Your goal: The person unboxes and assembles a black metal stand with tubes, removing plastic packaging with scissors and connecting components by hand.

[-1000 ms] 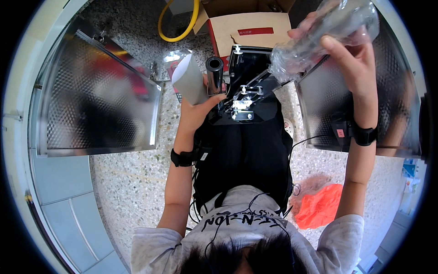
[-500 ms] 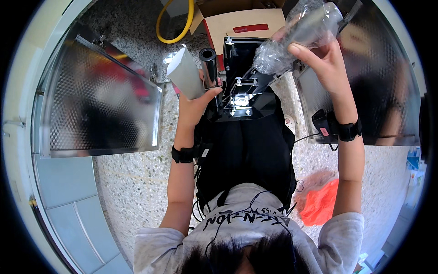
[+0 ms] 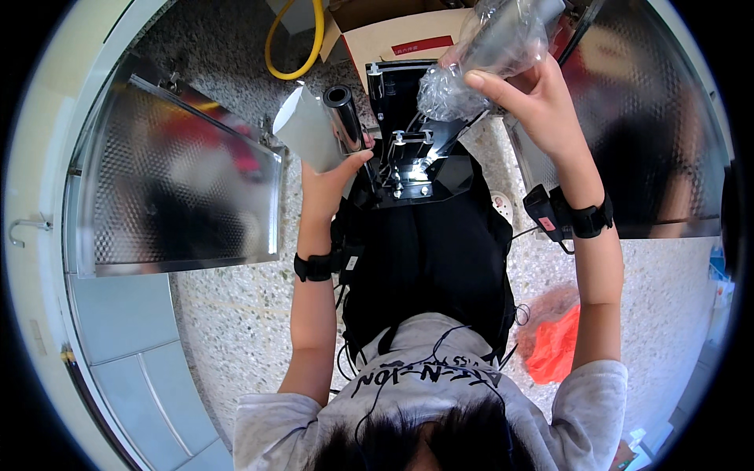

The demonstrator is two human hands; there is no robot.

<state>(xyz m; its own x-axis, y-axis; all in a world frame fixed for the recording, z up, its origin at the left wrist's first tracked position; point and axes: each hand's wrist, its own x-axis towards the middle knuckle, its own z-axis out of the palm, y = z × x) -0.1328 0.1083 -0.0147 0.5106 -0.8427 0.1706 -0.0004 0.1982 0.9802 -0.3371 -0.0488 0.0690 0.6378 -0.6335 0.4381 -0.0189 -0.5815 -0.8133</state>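
My left hand point(image 3: 328, 184) is closed round a pale grey, thin-walled sleeve point(image 3: 308, 133) with a torn-looking open end. Against the sleeve stands a shiny metal tube point(image 3: 344, 119) with a black ring at its top; my left thumb reaches towards its base. My right hand point(image 3: 530, 94) is raised and grips a silver-grey cylinder in crinkled clear plastic wrap point(image 3: 503, 43), tilted up to the right. Between the hands, in front of my lap, is a black metal assembly point(image 3: 416, 169) with chrome brackets and an upright panel. My left fingertips are mostly hidden.
An open cardboard box point(image 3: 365, 43) stands beyond the assembly, with a yellow hose point(image 3: 318, 39) beside it. Open textured metal doors flank me, left point(image 3: 184, 177) and right point(image 3: 636, 177). An orange-red bag point(image 3: 555, 345) lies on the speckled floor point(image 3: 236, 306). Cables hang from my wrist straps.
My right hand and the wrapped cylinder have shifted a little left and away from me. The sleeve and metal tube in front of my left hand have moved slightly left. Both grips look unchanged.
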